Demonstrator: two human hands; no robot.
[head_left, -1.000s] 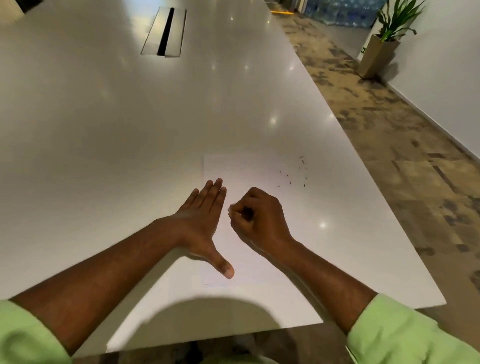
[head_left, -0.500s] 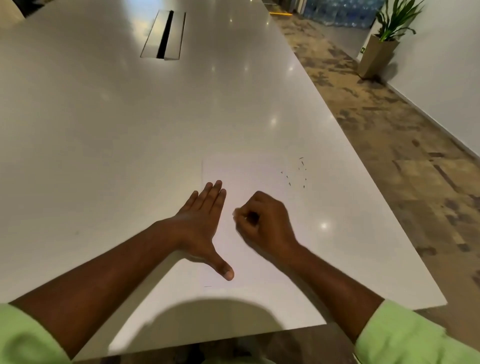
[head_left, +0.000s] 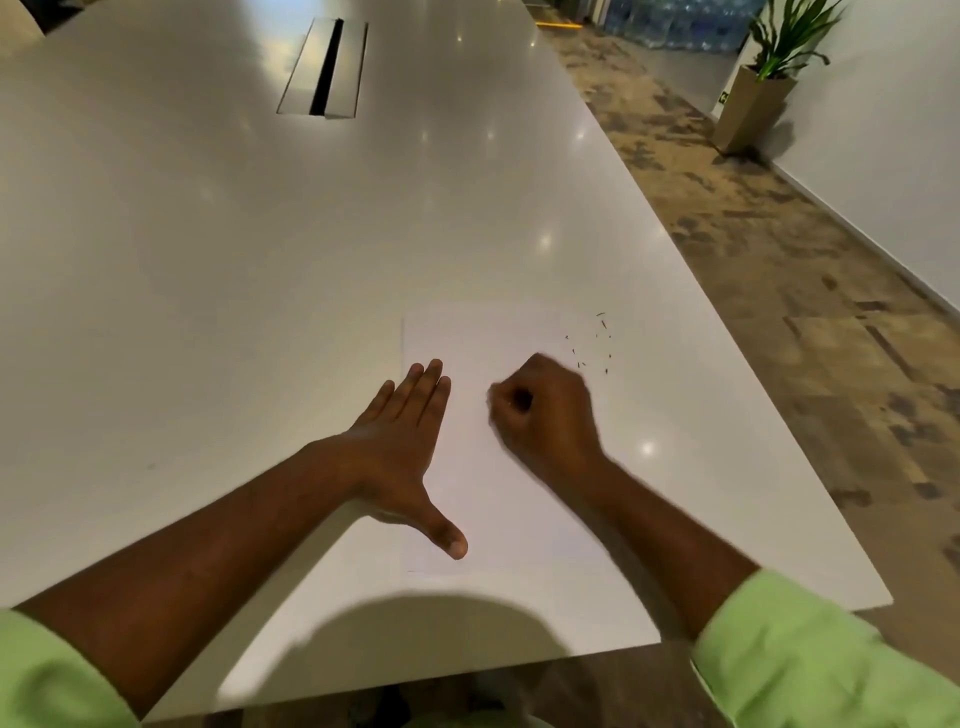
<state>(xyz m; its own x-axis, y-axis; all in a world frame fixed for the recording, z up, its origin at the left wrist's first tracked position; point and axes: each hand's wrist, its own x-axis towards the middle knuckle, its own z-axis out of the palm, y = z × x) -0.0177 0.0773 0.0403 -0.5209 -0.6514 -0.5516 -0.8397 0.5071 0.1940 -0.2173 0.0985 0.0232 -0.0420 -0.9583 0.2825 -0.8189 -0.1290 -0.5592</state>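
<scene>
While the flat left hand (head_left: 400, 457), fingers straight, pins the paper (head_left: 498, 338) near the table's (head_left: 260, 260) front edge, the fisted right hand (head_left: 545, 410), its contents hidden, should rub lightly in short strokes.

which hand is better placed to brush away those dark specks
Right. The right hand, curled, sits just beside the dark specks near the paper's far right corner; the left hand lies flat on its left edge.
</scene>
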